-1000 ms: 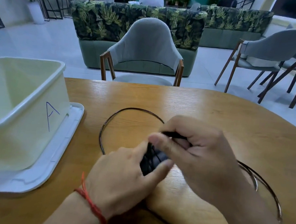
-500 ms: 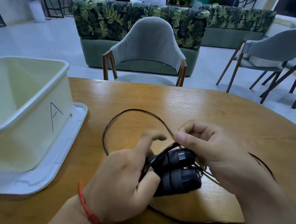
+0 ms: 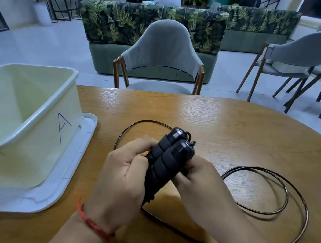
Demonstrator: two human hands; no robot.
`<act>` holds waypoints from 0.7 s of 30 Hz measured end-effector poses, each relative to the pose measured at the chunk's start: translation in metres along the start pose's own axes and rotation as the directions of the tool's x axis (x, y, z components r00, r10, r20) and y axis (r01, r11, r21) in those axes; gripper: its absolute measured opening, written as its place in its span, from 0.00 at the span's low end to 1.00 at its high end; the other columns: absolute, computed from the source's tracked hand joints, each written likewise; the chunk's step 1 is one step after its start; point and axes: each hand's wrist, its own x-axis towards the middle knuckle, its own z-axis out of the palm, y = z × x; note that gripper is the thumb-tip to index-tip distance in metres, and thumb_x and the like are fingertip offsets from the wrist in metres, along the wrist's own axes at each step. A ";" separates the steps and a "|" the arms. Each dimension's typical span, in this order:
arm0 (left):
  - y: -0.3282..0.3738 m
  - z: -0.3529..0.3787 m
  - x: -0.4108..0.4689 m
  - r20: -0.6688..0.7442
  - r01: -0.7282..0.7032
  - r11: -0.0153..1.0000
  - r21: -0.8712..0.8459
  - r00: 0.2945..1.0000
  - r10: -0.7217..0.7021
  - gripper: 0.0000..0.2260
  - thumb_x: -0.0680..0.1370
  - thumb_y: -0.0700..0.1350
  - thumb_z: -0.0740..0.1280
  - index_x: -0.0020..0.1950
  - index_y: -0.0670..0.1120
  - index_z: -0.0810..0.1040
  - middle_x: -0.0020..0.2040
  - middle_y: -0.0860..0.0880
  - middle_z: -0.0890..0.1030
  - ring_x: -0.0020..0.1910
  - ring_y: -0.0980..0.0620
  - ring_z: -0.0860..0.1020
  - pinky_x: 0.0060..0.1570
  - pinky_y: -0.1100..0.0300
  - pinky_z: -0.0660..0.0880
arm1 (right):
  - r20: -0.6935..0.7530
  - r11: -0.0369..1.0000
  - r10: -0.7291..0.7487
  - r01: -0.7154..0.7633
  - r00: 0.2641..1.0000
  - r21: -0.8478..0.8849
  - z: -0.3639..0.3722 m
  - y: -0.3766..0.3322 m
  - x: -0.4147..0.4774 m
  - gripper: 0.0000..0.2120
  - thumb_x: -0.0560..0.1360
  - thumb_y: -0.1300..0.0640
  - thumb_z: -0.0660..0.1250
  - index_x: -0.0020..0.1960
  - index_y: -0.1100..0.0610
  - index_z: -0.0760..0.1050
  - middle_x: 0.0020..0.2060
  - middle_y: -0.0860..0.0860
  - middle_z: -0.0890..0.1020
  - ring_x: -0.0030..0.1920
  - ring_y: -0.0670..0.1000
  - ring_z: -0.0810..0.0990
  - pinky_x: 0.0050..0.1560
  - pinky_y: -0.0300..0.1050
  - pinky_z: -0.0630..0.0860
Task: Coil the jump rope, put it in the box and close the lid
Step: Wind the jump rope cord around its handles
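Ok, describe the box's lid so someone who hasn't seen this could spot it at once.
Start at the wooden table and go to its left edge, where the open cream box marked with a blue A stands. The lid is the flat white tray lying under that box, its rim showing around the base.

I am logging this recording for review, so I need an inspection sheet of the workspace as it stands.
Surface: wooden table, bare at the far side.
Job's things: jump rope handles held together; cord looped loosely on the table; box open, marked A, standing on its lid.
Clutter: nothing seen.
Hands: left hand and right hand both grip the handles.
Cables: nothing seen besides the cord.
Surroundings: grey chair, patterned sofa, seated people behind.
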 end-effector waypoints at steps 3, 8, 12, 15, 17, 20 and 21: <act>0.000 0.002 0.002 0.017 0.035 0.999 -0.022 0.999 -0.034 0.17 0.78 0.38 0.56 0.47 0.44 0.86 0.31 0.44 0.78 0.27 0.50 0.75 0.27 0.60 0.71 | 0.045 0.975 0.035 -0.024 0.998 -0.220 0.002 -0.005 -0.003 0.16 0.82 0.50 0.67 0.36 0.44 0.73 0.31 0.47 0.79 0.34 0.48 0.76 0.37 0.51 0.73; -0.002 -0.006 0.010 -0.140 0.101 0.992 -0.073 0.984 -0.110 0.19 0.78 0.40 0.55 0.44 0.47 0.86 0.29 0.41 0.78 0.23 0.49 0.76 0.22 0.56 0.72 | 0.163 0.972 -0.074 0.107 0.984 -0.208 -0.001 -0.015 -0.007 0.08 0.86 0.39 0.61 0.59 0.39 0.78 0.31 0.43 0.78 0.31 0.43 0.74 0.32 0.40 0.65; -0.011 -0.023 0.021 -0.398 0.168 0.975 0.145 0.912 -0.098 0.14 0.76 0.42 0.56 0.44 0.52 0.81 0.32 0.45 0.79 0.27 0.55 0.77 0.25 0.65 0.71 | 0.343 0.904 -0.109 0.236 0.933 -0.356 -0.005 -0.021 -0.014 0.11 0.87 0.39 0.58 0.58 0.44 0.74 0.36 0.47 0.80 0.38 0.48 0.77 0.39 0.48 0.74; -0.019 -0.021 0.021 -0.398 0.266 0.882 0.389 0.912 -0.100 0.07 0.76 0.45 0.57 0.50 0.54 0.73 0.34 0.51 0.80 0.31 0.56 0.77 0.28 0.57 0.70 | 0.441 0.779 -0.214 0.425 0.872 -0.461 -0.011 -0.028 -0.018 0.15 0.88 0.39 0.54 0.54 0.46 0.72 0.40 0.45 0.80 0.40 0.49 0.77 0.44 0.55 0.77; -0.022 -0.017 0.020 -0.359 0.297 0.792 0.533 0.927 -0.105 0.05 0.78 0.45 0.60 0.50 0.55 0.72 0.36 0.51 0.80 0.34 0.54 0.77 0.32 0.54 0.70 | 0.429 0.687 -0.352 0.541 0.832 -0.485 -0.016 -0.028 -0.018 0.13 0.87 0.39 0.55 0.48 0.44 0.68 0.36 0.41 0.74 0.36 0.46 0.71 0.37 0.52 0.75; -0.020 -0.019 0.019 -0.326 0.290 0.705 0.647 0.941 -0.087 0.04 0.78 0.47 0.62 0.49 0.56 0.75 0.34 0.50 0.80 0.33 0.44 0.76 0.35 0.51 0.71 | 0.289 0.651 -0.522 0.594 0.802 -0.472 -0.026 -0.025 -0.016 0.11 0.85 0.41 0.62 0.44 0.41 0.69 0.32 0.37 0.67 0.34 0.43 0.67 0.28 0.44 0.71; -0.019 -0.019 0.017 -0.281 0.240 0.697 0.675 0.958 -0.058 0.04 0.78 0.49 0.62 0.49 0.57 0.76 0.34 0.50 0.81 0.34 0.43 0.77 0.35 0.52 0.74 | 0.240 0.664 -0.548 0.591 0.802 -0.459 -0.028 -0.023 -0.013 0.11 0.85 0.41 0.63 0.45 0.42 0.73 0.32 0.37 0.70 0.34 0.43 0.69 0.29 0.45 0.72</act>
